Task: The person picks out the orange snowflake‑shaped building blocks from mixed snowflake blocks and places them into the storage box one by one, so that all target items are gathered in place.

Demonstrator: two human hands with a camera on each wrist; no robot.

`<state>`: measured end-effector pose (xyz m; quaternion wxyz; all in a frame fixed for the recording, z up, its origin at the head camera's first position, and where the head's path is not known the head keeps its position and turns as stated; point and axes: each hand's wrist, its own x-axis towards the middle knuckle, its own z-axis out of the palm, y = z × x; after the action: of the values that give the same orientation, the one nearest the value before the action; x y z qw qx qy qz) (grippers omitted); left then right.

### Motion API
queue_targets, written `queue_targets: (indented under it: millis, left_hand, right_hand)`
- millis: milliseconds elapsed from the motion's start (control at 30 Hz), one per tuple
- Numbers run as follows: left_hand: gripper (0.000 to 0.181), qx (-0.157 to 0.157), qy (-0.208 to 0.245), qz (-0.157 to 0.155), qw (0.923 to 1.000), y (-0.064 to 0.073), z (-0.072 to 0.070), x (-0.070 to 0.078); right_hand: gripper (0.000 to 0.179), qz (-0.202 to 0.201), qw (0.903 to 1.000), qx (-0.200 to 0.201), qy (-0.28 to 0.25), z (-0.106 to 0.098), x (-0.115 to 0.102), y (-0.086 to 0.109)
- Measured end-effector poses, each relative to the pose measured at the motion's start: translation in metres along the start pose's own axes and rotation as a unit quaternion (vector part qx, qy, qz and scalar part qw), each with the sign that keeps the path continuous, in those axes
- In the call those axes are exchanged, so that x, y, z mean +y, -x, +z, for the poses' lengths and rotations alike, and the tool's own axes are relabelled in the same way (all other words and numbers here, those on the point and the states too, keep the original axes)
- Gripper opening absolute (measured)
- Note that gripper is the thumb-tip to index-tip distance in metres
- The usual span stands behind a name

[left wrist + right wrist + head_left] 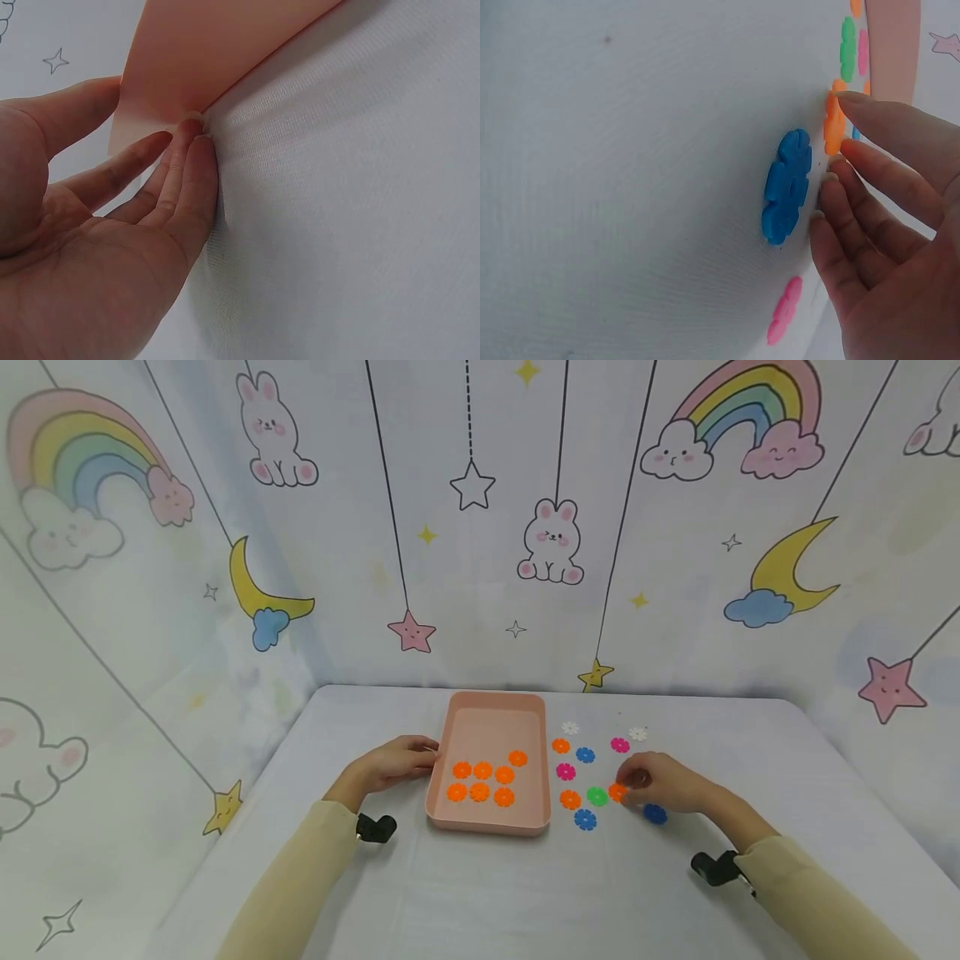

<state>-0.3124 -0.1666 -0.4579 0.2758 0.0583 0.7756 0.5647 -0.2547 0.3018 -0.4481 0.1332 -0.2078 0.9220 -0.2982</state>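
Note:
My right hand [670, 783] pinches an orange flower-shaped plastic disc [833, 124] between thumb and index finger, low over the white tabletop. Close beside it lie a blue disc [786, 187] and a green disc [597, 796]. My left hand [390, 762] is at the left side of a pink tray [495, 722]. In the left wrist view its fingertips [196, 124] touch the tray's outer wall, and the thumb reaches the tray's edge. Several orange discs [482, 771] lie flat inside the tray, toward its near end.
More discs lie scattered right of the tray: white [637, 734], magenta [566, 772], blue [585, 820] and orange [570, 799]. A patterned cloth backdrop [480, 577] rises behind the table. Each wrist carries a small black camera [377, 828].

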Motion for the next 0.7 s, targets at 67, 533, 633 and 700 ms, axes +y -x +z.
queue_targets:
  millis: [67,533,633,700]
  left_hand:
    - [0.044,0.0,0.002,0.0,1.0,0.0,0.0,0.0]
    - [0.044,-0.001,0.001,-0.003,1.0,-0.002,-0.002,-0.001]
    - [0.045,-0.003,0.001,0.001,1.0,-0.002,-0.002,-0.002]
    - [0.045,-0.005,-0.001,0.004,1.0,-0.002,-0.002,-0.002]
  right_hand:
    - [0.025,0.004,1.0,0.001,-0.003,0.0,-0.001,0.0]
    - [0.008,-0.03,0.9995,0.007,0.001,-0.006,0.003,-0.001]
    - [0.006,-0.038,0.9992,0.006,-0.006,-0.009,-0.002,-0.002]
    - [0.007,-0.038,0.9992,0.008,-0.011,-0.011,-0.006,-0.004]
